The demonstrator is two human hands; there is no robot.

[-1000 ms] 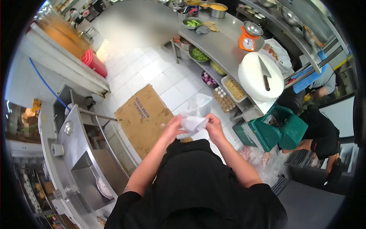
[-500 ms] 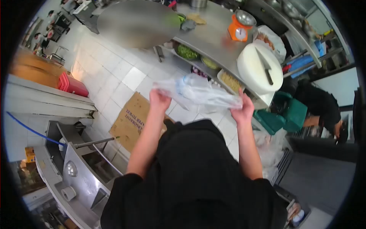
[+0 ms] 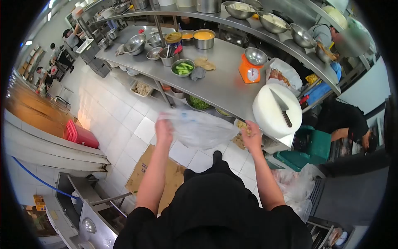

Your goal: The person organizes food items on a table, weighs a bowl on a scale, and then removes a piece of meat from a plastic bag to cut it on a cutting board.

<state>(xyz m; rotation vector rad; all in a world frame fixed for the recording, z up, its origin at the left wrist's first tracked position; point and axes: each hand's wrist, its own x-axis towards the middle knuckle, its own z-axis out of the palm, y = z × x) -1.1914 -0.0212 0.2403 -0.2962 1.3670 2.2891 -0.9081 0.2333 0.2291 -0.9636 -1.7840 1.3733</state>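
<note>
One clear plastic bag is stretched in the air between the person's two hands, above the tiled floor and on the near side of the table. The left hand has its fingers clamped on the bag's left end. The right hand is at the bag's right edge, with at least some of its fingers apart; whether they pinch the plastic, one cannot tell.

On the right part of the table stands one orange scale bearing one metal bowl. To the near right of it lies one thick round white cutting board, with one knife on top. One white bag with reddish contents sits just beyond the board. Farther left are two cloths, one tan and one grey, next to one bowl of green vegetable pieces. Two pots with orange contents, one larger and one smaller, stand behind them.

One cardboard sheet lies on the floor at near left. At right, one other person in black bends beside one green bin.
</note>
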